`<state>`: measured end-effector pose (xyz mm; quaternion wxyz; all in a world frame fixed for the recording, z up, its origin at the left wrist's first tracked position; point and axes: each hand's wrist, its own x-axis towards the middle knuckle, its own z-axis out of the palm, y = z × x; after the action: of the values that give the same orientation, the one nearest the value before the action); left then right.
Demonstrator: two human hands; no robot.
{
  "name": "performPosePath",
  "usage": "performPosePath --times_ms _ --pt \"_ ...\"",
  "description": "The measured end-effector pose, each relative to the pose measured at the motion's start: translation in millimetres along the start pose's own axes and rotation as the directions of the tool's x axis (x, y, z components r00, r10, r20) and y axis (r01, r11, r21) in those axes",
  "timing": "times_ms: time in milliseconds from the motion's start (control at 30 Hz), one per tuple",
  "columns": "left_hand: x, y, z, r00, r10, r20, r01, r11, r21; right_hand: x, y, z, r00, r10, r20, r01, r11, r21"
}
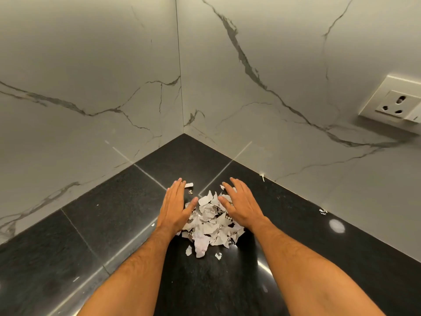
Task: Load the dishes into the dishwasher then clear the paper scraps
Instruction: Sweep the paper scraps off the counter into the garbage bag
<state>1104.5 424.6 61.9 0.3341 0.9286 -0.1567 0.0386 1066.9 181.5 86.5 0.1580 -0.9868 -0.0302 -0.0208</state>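
Got both hands flat on the black countertop (109, 224), fingers straight, one on each side of the paper scraps (210, 222) piled up just below the middle of the frame. My left hand (175, 207) touches the pile's left edge, my right hand (239, 205) lies over its right side. A few stray bits sit around the pile. Marble walls (91, 76) meet in a corner up top, with a wall socket (396, 101) at the right edge.

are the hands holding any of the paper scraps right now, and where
Nothing is held. The left hand and right hand lie flat and open on either side of the scrap pile, fingers straight, edges against it.
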Motion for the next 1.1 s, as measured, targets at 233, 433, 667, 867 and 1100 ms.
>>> performPosePath --times_ms 233,433,667,867,1100 --pt "33.1 -12.8 7.4 0.991 -0.046 0.125 0.049 0.999 -0.019 13.7 25.3 13.6 0.986 0.113 0.127 -0.13 0.982 0.138" --pt "29.6 -17.2 11.6 0.977 0.013 0.211 -0.013 1.0 -0.002 21.1 9.0 31.0 0.995 0.014 0.1 -0.028 0.989 0.145" --pt "3.1 -25.3 5.4 0.963 0.077 0.26 -0.086 0.996 0.022 6.1 -2.1 37.4 0.985 -0.107 0.139 0.101 0.994 0.05" --pt "-30.8 -20.3 8.8 0.978 0.06 0.2 -0.077 0.994 0.075 -23.4 2.8 38.0 0.993 -0.066 0.1 0.062 0.997 0.043" --pt "-45.8 27.9 47.8 0.995 -0.063 0.074 0.062 0.998 0.014 -37.6 -32.0 59.9 0.996 0.073 -0.057 -0.064 0.989 0.136"
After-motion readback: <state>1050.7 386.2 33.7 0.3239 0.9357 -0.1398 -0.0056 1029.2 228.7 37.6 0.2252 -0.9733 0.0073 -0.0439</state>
